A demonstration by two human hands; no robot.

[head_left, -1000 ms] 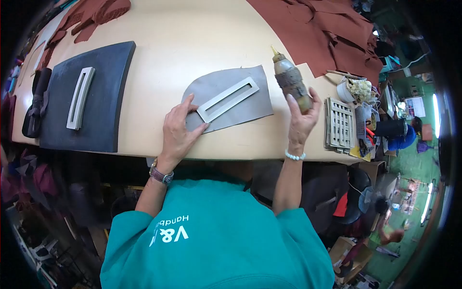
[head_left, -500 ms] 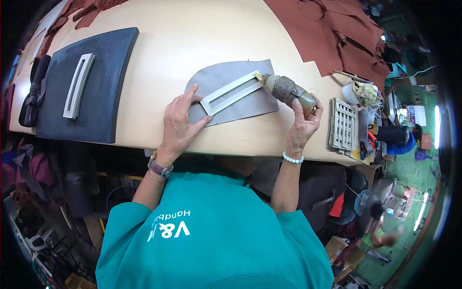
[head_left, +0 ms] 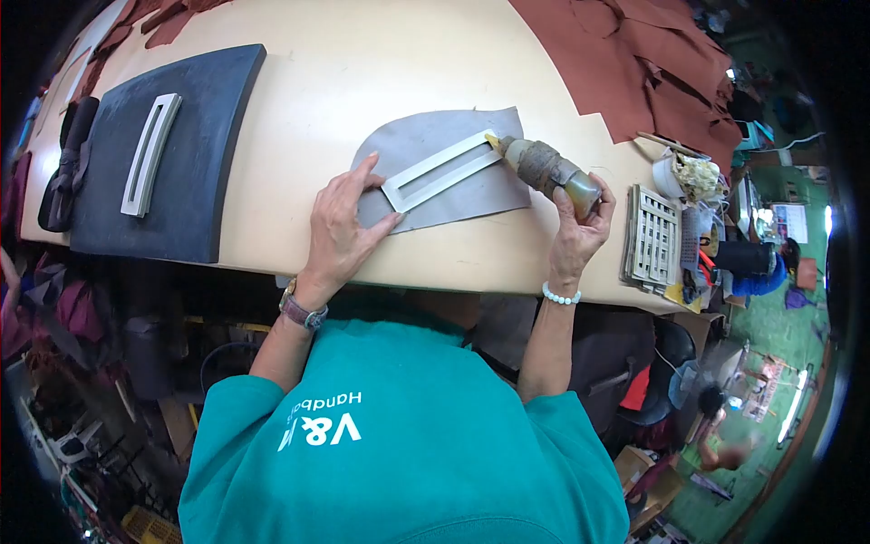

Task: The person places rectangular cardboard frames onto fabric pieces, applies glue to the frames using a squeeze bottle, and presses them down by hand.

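Observation:
A pale rectangular frame with a long slot (head_left: pixel 444 170) lies slantwise on a grey piece of leather (head_left: pixel 408 140). My left hand (head_left: pixel 344 218) grips the frame's near-left end, thumb at the lower corner and fingers at the upper side. In my right hand (head_left: pixel 580 227) is a squeeze bottle (head_left: pixel 550 172), wrapped around its middle and holding amber liquid, probably glue. The bottle tilts down to the left, and its yellowish nozzle meets the frame's far-right corner. Palm and lower fingers partly hide behind the bottle's base.
On a dark board (head_left: pixel 195 163) at left rests a stack of similar slotted frames (head_left: pixel 149 156). More slotted pieces (head_left: pixel 654 236) are piled at right, beside a white tub (head_left: pixel 666 177). Reddish-brown leather sheets (head_left: pixel 625 72) cover the back right of the table (head_left: pixel 317 82).
The nozzle stays at the frame's far-right corner, with the bottle tilted slightly flatter. Both hands keep their grip. The whole view has shifted slightly.

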